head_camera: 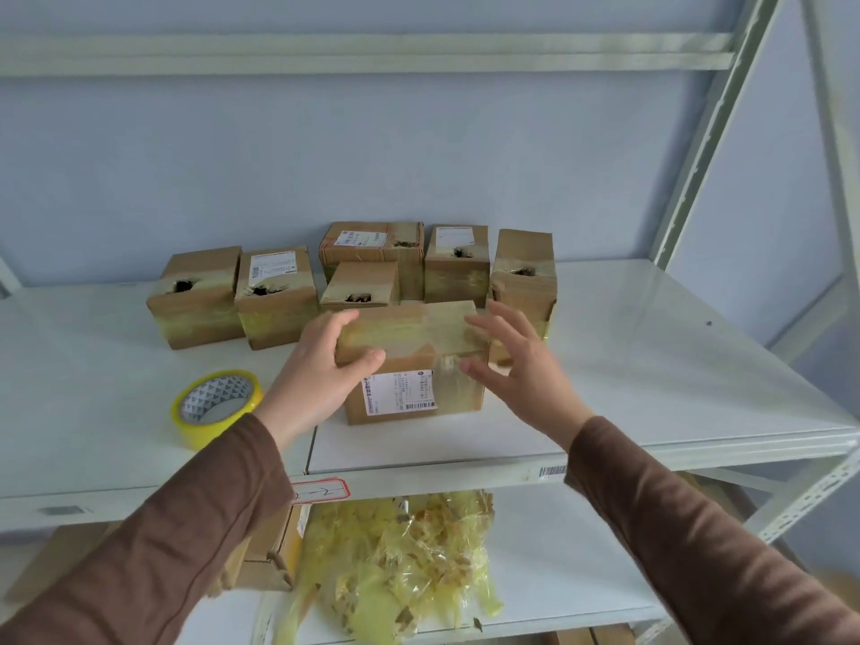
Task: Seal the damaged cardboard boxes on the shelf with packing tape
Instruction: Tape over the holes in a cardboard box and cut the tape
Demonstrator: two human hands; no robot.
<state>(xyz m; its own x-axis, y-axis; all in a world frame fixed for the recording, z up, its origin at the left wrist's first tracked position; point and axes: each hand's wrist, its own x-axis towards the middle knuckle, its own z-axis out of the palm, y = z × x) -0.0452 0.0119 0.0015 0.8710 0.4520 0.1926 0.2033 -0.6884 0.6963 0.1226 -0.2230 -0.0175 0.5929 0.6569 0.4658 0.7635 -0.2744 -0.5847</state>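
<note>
On the white shelf (651,365), near its front edge: front box (412,360), shipping label facing the camera, glossy packing tape across the top and partway down the front. Left hand (321,365) gripping that box at its upper left corner, fingers (342,318) curled over the top, thumb pressed on the front face. Right hand (516,360) spread wide at the right side, fingers straight and holding nothing; actual contact with the cardboard impossible to tell. Behind, 6 more boxes in a loose row, such as the leftmost box (198,297), each showing a dark torn hole in its upper face. Roll of yellow tape (216,407) lying apart on the shelf, just left of the left wrist. On the shelf below, a heap of crumpled yellowish film (395,560).

Step in hand, by the look of it: steadying or smoothing the tape on the front box, or shifting it aside. Next move likely calls for setting this box clear, pulling a holed one forward, then picking up the roll.
</note>
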